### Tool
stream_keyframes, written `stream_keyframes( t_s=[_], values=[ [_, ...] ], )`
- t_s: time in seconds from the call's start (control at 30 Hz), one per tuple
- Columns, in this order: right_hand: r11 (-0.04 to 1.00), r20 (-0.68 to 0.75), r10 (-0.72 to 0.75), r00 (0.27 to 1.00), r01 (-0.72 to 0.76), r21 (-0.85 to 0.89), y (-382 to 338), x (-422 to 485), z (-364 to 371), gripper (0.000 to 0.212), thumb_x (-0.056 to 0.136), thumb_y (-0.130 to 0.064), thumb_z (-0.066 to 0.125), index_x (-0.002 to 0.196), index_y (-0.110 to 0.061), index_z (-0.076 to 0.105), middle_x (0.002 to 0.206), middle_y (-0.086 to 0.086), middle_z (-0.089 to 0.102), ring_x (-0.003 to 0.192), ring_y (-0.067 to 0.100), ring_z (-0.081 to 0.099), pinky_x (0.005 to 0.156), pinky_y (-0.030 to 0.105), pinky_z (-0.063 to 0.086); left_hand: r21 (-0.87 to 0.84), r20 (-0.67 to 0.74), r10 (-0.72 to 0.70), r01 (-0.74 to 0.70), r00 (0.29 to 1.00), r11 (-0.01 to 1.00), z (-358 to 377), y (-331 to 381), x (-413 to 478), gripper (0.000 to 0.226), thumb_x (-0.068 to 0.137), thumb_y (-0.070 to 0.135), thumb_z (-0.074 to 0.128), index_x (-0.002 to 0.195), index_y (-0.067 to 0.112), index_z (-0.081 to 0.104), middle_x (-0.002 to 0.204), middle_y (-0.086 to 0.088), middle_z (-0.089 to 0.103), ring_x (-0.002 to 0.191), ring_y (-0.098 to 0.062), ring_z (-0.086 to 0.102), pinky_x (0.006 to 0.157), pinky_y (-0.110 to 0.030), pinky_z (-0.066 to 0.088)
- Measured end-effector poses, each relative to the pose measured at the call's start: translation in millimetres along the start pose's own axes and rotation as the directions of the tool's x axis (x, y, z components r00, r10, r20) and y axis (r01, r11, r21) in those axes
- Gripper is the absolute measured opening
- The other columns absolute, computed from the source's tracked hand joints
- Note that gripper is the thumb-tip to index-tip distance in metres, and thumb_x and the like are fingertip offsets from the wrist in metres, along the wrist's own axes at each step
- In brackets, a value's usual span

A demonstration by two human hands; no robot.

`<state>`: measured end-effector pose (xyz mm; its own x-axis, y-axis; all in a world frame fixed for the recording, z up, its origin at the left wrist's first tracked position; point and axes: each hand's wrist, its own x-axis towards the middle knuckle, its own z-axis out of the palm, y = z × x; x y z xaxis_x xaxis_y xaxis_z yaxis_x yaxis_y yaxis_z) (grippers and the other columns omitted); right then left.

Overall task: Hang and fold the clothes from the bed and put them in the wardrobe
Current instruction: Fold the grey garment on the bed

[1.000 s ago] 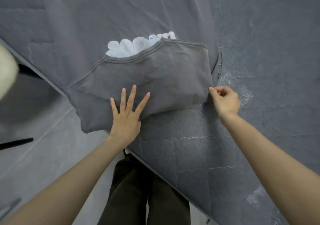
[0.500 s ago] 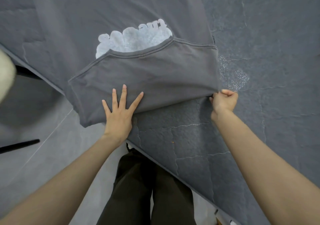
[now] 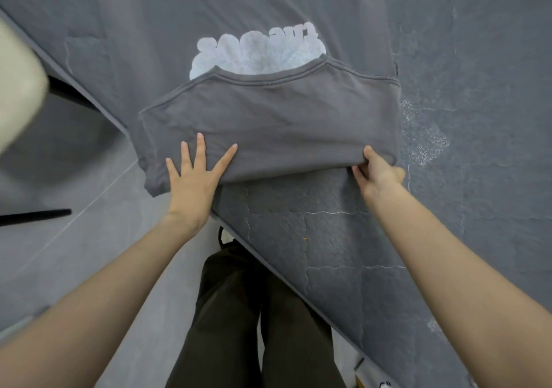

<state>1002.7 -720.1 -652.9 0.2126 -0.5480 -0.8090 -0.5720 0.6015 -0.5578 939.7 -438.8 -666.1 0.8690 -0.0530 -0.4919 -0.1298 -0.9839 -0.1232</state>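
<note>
This looks like a bedroom in a home: a bed [image 3: 448, 238] under a wrinkled grey sheet fills most of the view, with a grey printed garment [image 3: 268, 125] spread on it. Beside the bed's edge lies a pale tiled floor [image 3: 74, 253], where the person stands in dark trousers [image 3: 239, 313].

folded shirt [image 3: 268, 125] on bed [image 3: 448, 208], left hand [image 3: 194, 175] on its left part, right hand [image 3: 378, 169] at its right edge
</note>
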Motion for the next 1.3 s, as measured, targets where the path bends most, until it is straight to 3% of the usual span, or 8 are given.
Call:
stream_keyframes(
  t_s=[0.17,0.33,0.6,0.73,0.83,0.97,1.13,1.3],
  values=[
    [0.989,0.067,0.146,0.987,-0.146,-0.001,-19,-13,-7,0.038,0.092,-0.008,0.063,0.128,-0.01,0.051,0.092,0.004,0.059,0.075,0.014,0.059,0.049,0.025,0.054,0.023,0.081,0.0,-0.002,0.997,1.0,-24,-3,-10,0.102,0.094,0.005,0.054,0.144,0.042,-0.027,0.159,-0.017,-0.01,0.145,-0.043,0.008,0.114,-0.056,0.021],
    [0.999,-0.049,-0.002,0.999,0.004,0.034,-31,-29,-28,0.027,0.091,0.004,0.056,0.117,-0.002,0.05,0.072,0.011,0.051,0.056,0.013,0.046,0.071,0.039,0.057,0.037,0.148,0.084,-0.09,0.985,0.995,-58,8,-19,0.071,0.095,0.012,0.047,0.152,0.036,0.012,0.147,-0.005,0.04,0.114,-0.027,0.056,0.084,-0.035,0.048],
    [0.964,-0.369,-0.267,0.89,0.24,-0.118,-41,-54,-69,0.027,0.09,-0.013,0.047,0.115,-0.005,0.048,0.105,0.012,0.05,0.08,0.033,0.059,0.044,0.034,0.052,-0.234,0.402,0.258,-0.174,0.878,0.957,-93,26,-44,0.032,0.088,0.009,0.045,0.112,0.019,0.063,0.111,-0.009,0.065,0.102,-0.029,0.06,0.075,-0.036,0.045],
    [0.941,-0.227,-0.337,0.914,0.319,-0.116,-57,-67,-40,0.009,0.09,-0.011,0.049,0.092,-0.011,0.04,0.086,0.008,0.053,0.05,0.02,0.06,0.04,0.03,0.053,-0.212,0.346,0.186,-0.117,0.92,0.97,-108,2,-42,0.031,0.085,0.014,0.049,0.112,0.023,0.06,0.115,-0.008,0.063,0.106,-0.031,0.059,0.075,-0.033,0.042],
    [0.921,-0.092,-0.388,0.917,0.384,-0.063,-81,-73,9,0.025,0.089,-0.005,0.049,0.076,-0.016,0.032,0.071,0.008,0.05,0.029,0.008,0.05,0.036,0.027,0.05,-0.264,0.247,0.067,0.001,0.967,0.965,-126,-32,-24,0.03,0.081,0.013,0.049,0.106,0.025,0.062,0.112,-0.01,0.065,0.102,-0.035,0.06,0.073,-0.034,0.042],
    [0.854,0.0,-0.475,0.88,0.462,-0.239,-111,-76,76,0.031,0.087,-0.012,0.057,0.071,-0.02,0.032,0.067,-0.001,0.051,0.037,0.002,0.052,0.059,0.028,0.049,-0.303,0.159,-0.011,0.059,0.987,0.951,-147,-76,15,0.016,0.087,0.017,0.046,0.095,0.017,0.06,0.105,-0.014,0.066,0.096,-0.036,0.06,0.067,-0.034,0.042],
    [0.825,0.028,-0.482,0.876,0.464,-0.323,-140,-70,151,0.02,0.083,-0.018,0.063,0.077,-0.017,0.044,0.095,0.008,0.061,0.082,0.023,0.058,0.081,0.033,0.049,-0.331,0.024,-0.107,0.108,0.994,0.937,-165,-121,79,0.012,0.092,0.021,0.043,0.091,0.012,0.05,0.105,-0.02,0.063,0.095,-0.039,0.058,0.067,-0.036,0.036],
    [0.875,0.089,-0.424,0.901,0.433,-0.218,-145,-56,210,0.007,0.092,-0.013,0.057,0.092,-0.012,0.05,0.097,0.01,0.064,0.085,0.021,0.064,0.078,0.028,0.053,-0.532,-0.04,-0.142,0.099,0.989,0.841,-164,-155,147,0.033,0.098,0.017,0.043,0.13,0.01,0.049,0.13,-0.021,0.053,0.117,-0.04,0.05,0.093,-0.047,0.042]
  ],
)
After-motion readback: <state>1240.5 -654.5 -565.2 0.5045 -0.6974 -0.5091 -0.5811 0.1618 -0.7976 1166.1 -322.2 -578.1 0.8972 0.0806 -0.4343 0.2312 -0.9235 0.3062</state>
